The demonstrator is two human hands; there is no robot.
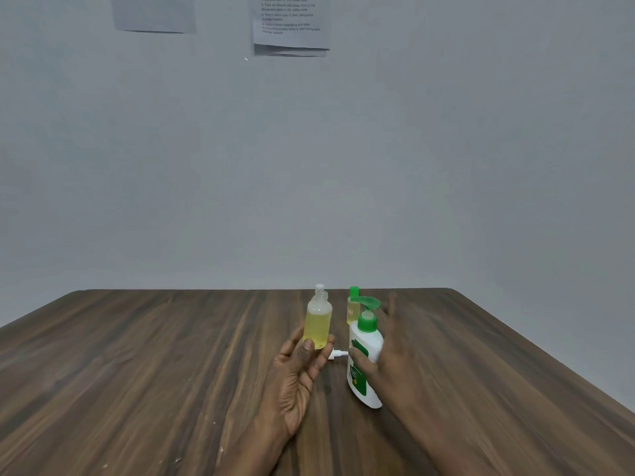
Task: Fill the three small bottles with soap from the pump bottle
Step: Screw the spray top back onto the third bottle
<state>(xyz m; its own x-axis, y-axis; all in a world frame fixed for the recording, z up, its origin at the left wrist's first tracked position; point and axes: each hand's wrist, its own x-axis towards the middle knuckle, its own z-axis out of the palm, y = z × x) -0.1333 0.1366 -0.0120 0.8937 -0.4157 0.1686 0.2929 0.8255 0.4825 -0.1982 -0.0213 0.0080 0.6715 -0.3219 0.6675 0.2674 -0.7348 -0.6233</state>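
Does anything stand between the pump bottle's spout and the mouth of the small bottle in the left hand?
Nothing visible does. The small bottle in the left hand is uncapped, and the gap to the pump bottle held by the right hand is open; the green-capped bottle stands farther back.

No legible text (wall sheet (290, 25), pump bottle label (354, 374) blurred)

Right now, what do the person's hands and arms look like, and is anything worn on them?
Both are bare. The left hand and right hand carry no gloves, and no rings show on the fingers. No watch, band or sleeve covers either forearm up to the frame's edge. The right hand is slightly blurred.
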